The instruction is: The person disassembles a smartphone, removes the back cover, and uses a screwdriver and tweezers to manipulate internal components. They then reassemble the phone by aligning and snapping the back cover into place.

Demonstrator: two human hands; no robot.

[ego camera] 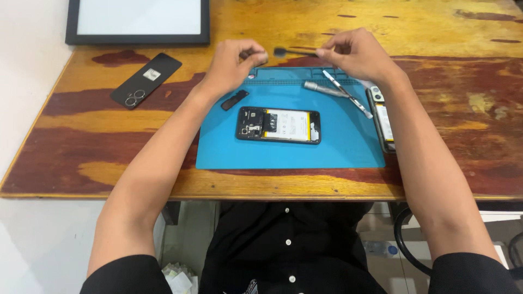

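Observation:
An opened smartphone with its battery and circuit board exposed lies on a blue work mat. My left hand is raised over the mat's far left corner, pinching a small pale part between thumb and fingers. My right hand hovers over the mat's far right corner and holds a thin black brush-like tool whose round tip points toward my left hand. A small black cover piece rests on the mat beside my left wrist.
A black phone back cover lies on the wooden table to the left. A screwdriver and metal tweezers lie on the mat. A second opened phone sits at the mat's right edge. A black-framed white panel stands at the back left.

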